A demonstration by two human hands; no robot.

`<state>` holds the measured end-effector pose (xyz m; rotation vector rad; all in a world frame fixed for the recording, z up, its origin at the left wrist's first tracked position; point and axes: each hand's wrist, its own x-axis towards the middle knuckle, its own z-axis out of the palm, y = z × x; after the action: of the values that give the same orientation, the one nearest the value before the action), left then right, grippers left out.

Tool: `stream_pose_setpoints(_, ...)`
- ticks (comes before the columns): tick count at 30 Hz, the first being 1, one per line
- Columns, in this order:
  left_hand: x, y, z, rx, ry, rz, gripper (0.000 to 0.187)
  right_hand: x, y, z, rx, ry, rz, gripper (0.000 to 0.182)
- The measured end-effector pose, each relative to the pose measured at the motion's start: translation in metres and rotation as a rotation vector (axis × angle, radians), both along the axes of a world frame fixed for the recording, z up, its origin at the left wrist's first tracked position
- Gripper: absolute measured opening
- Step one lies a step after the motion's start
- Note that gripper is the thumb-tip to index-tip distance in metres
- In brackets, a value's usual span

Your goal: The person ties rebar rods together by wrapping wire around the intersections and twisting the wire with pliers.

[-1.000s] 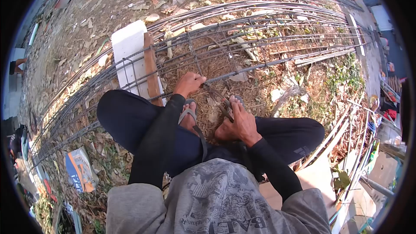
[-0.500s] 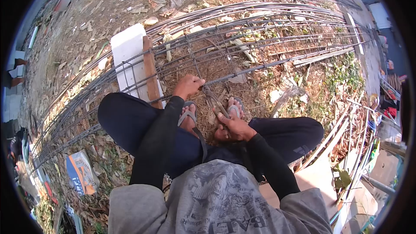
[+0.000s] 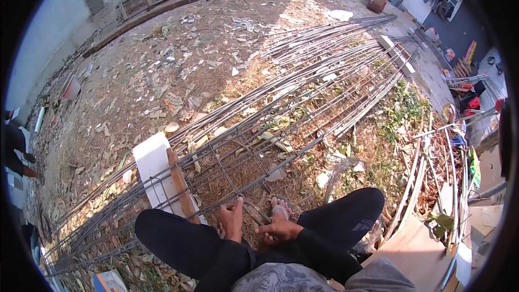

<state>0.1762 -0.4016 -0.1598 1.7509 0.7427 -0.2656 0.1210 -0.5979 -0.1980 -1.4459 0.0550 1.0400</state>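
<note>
Dusty ground (image 3: 178, 59) strewn with dry leaves and scraps fills the head view, with a pale wall (image 3: 48, 27) running along the far left and a dark building front (image 3: 459, 27) at the upper right. Across the yard we see a long rebar cage (image 3: 281, 124) lying on its side, its bars running from lower left to upper right, and loose straight bars (image 3: 330, 30) lie beside it further off. Near us the cage rests over a white block (image 3: 151, 162) with a brown wooden board (image 3: 178, 189) just beside it.

We sit low with dark trouser legs spread to either side. Our left hand (image 3: 233, 219) is closed around the nearest cage bar, its grip clamped on the steel. Our right hand (image 3: 278, 230) is wrapped around the handles of a pair of pincers (image 3: 257, 212), whose head reaches up to the same bar just beside the left hand. A sandalled foot (image 3: 279, 208) shows just past the right hand, on dry grass.

Weeds (image 3: 403, 108) grow to the right of the cage, and flat boards (image 3: 411, 243) lie at the lower right.
</note>
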Motion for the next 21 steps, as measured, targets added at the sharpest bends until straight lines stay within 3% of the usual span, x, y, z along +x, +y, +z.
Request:
stream_pose_setpoints(1, -0.007, -0.004, -0.021, -0.169, 0.088, -0.032, 0.043, 0.002, 0.005, 0.002, 0.028, 0.376, -0.187, 0.045)
stream_pose_setpoints(2, -0.006, -0.009, -0.055, -0.338, 0.176, -0.066, 0.043, 0.009, 0.009, 0.040, 0.050, 0.437, -0.250, 0.030)
stream_pose_setpoints(3, -0.004, -0.015, -0.073, -0.505, 0.270, -0.107, 0.043, 0.006, 0.009, 0.048, -0.022, 0.357, -0.267, 0.028)
stream_pose_setpoints(4, -0.006, -0.022, -0.068, -0.636, 0.256, 0.021, 0.041, 0.002, 0.010, 0.056, -0.100, 0.278, -0.282, 0.025)
stream_pose_setpoints(8, 0.011, -0.057, -0.051, -1.077, 0.158, 0.366, 0.034, -0.004, 0.006, 0.018, -0.795, -0.690, -0.088, 0.063)
stream_pose_setpoints(11, 0.015, -0.069, -0.054, -1.127, 0.153, 0.499, 0.034, -0.008, 0.014, 0.042, -1.156, -0.885, 0.050, 0.087)
stream_pose_setpoints(12, 0.017, -0.071, -0.059, -1.118, 0.141, 0.524, 0.034, -0.014, 0.016, 0.033, -1.221, -0.940, 0.057, 0.086)
stream_pose_setpoints(13, 0.018, -0.073, -0.062, -1.109, 0.129, 0.546, 0.033, -0.020, 0.018, 0.021, -1.286, -0.996, 0.063, 0.085)
stream_pose_setpoints(14, 0.016, -0.071, -0.072, -1.126, 0.098, 0.502, 0.031, -0.027, 0.021, -0.032, -1.561, -1.128, 0.045, 0.084)
stream_pose_setpoints(16, 0.017, -0.064, -0.071, -1.060, 0.191, 0.468, 0.030, -0.023, 0.021, -0.038, -1.378, -0.995, -0.022, 0.080)
stream_pose_setpoints(17, 0.015, -0.060, -0.069, -1.026, 0.242, 0.453, 0.030, -0.020, 0.019, -0.027, -1.243, -0.836, 0.027, 0.068)
stream_pose_setpoints(19, 0.011, -0.043, -0.061, -1.001, 0.310, 0.298, 0.031, -0.001, 0.017, 0.027, -0.949, -0.409, 0.165, 0.039)
stream_pose_setpoints(21, 0.008, -0.040, -0.050, -0.995, 0.327, 0.231, 0.033, 0.009, 0.014, 0.052, -0.529, 0.046, 0.113, 0.025)
